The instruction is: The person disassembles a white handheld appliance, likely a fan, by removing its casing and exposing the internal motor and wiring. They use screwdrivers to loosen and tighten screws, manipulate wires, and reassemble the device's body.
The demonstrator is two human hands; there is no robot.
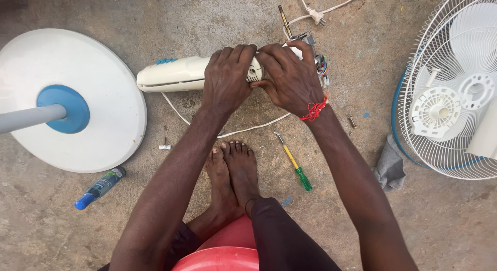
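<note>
- The white fan control housing (178, 74) is gripped by the left hand (225, 77) and right hand (290, 77).
- A green-handled screwdriver (295, 165) is seen on the floor below the right hand.

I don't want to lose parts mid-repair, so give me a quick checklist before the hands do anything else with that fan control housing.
1. Both hands grip the housing: left hand, right hand - ok.
2. Screwdriver close by on the floor - ok.
3. Loose screw lying on bare concrete - not ok.
4. Exposed wires at housing end - not ok.
5. Plug lying free on the floor - ok.
6. Housing seam closed - cannot tell.
</note>
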